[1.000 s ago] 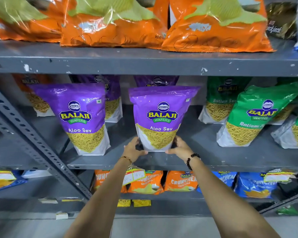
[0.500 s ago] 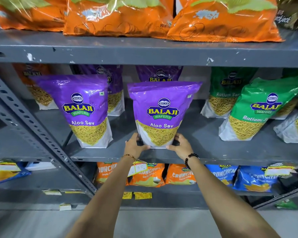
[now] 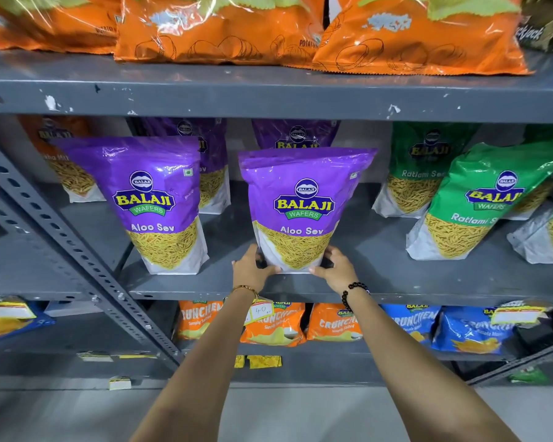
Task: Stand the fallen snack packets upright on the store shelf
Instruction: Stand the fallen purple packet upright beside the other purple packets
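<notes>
A purple Aloo Sev packet (image 3: 302,199) stands upright near the front edge of the grey middle shelf (image 3: 396,282). My left hand (image 3: 251,269) grips its lower left corner and my right hand (image 3: 334,269) grips its lower right corner. A second purple Aloo Sev packet (image 3: 154,202) stands upright to the left. On the right, a green Ratlami Sev packet (image 3: 479,205) leans over to the right, with another green packet (image 3: 546,232) at the frame edge beside it.
More purple, orange and green packets stand at the back of the middle shelf. Large orange chip bags (image 3: 224,30) lie on the top shelf. Orange and blue Crunchem packets (image 3: 275,323) fill the lower shelf. A perforated diagonal brace (image 3: 77,250) crosses the left side.
The view has shifted slightly upward and closer. Both hands stay at the bottom corners of the middle purple packet, which sits a little straighter on the shelf.
</notes>
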The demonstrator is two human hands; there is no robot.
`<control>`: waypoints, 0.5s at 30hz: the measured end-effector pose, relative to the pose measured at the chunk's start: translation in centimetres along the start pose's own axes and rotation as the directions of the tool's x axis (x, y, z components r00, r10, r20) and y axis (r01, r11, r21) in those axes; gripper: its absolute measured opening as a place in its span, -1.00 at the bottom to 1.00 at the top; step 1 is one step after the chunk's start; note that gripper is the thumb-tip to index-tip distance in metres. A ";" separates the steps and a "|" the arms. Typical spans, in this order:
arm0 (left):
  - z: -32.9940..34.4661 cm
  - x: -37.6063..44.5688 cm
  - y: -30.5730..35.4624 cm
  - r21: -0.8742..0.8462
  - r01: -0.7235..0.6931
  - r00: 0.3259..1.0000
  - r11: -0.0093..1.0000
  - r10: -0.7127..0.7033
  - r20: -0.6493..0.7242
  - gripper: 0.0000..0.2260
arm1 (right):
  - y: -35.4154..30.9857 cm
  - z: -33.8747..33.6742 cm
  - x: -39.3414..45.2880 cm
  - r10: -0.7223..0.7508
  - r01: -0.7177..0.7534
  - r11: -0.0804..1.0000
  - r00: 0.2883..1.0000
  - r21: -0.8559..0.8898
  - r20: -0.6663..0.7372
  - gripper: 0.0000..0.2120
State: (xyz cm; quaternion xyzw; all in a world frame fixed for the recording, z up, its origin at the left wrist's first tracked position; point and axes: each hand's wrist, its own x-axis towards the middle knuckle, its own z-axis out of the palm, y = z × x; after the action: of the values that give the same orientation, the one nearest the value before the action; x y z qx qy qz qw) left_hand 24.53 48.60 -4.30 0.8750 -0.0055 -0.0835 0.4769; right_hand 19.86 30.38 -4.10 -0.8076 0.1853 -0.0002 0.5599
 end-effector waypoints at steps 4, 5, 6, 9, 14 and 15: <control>0.0 -0.2 -0.2 -0.001 -0.010 1.000 1.000 0.010 0.014 -0.54 | 0.2 0.1 -0.1 -0.007 0.007 1.000 1.000 0.025 0.000 -0.37; 0.0 -0.7 -0.5 -0.012 -0.005 1.000 1.000 0.005 -0.021 -0.51 | 0.2 0.1 -0.2 -0.017 0.016 0.999 1.000 0.039 0.008 -0.33; -0.1 -1.3 -0.9 -0.036 0.004 0.995 0.999 -0.007 -0.095 -0.48 | 0.2 0.1 -0.2 -0.028 0.027 0.998 0.999 0.053 0.018 -0.27; -1.0 -3.9 -2.7 -0.213 0.009 0.889 0.977 -0.105 -0.445 -0.41 | 0.2 0.3 -0.2 -0.034 0.032 0.995 0.999 0.093 0.019 -0.09; -6.3 -2.9 -5.9 -0.243 0.133 0.755 0.961 -0.257 -0.603 0.11 | 0.0 0.9 -0.3 -0.042 0.044 0.996 0.999 0.083 -0.025 -0.08; -7.5 -2.3 -6.2 -0.209 0.164 0.765 0.964 -0.258 -0.590 0.17 | 0.0 0.9 -0.3 -0.046 0.048 0.995 0.999 0.083 -0.029 -0.09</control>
State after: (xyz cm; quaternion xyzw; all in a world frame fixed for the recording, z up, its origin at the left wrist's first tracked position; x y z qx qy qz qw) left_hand 23.01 58.44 -5.20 0.8126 0.2537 0.1509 0.5025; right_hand 19.78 31.29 -4.39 -0.7876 0.1736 -0.0322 0.5903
